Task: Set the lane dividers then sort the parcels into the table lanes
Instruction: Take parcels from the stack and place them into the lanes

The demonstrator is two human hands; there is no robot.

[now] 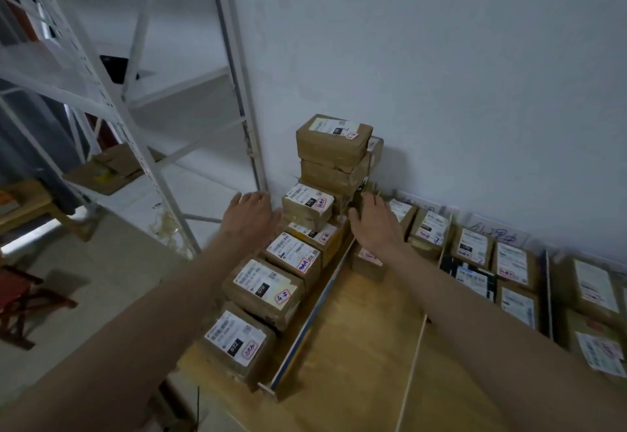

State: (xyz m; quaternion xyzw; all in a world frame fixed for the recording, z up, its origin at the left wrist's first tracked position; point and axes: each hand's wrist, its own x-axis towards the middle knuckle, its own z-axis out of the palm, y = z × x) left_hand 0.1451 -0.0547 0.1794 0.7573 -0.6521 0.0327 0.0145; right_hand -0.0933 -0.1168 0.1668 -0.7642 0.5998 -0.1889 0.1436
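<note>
Brown cardboard parcels with white labels fill the leftmost lane of the wooden table (359, 346), running from a near parcel (237, 340) back to a tall stack (330, 146) against the wall. My left hand (249, 219) hovers open at the left side of a small stacked parcel (308, 205). My right hand (375, 224) is open on that stack's right side, fingers straight. A thick lane divider (315, 316) borders this lane; a thin divider (415, 357) lies further right. One parcel (368, 263) sits in the second lane under my right wrist.
More labelled parcels (509, 262) lie in the lanes to the right, split by another divider (548, 292). White metal shelving (112, 99) stands left of the table against the white wall. A dark red stool (23, 302) is on the floor at far left.
</note>
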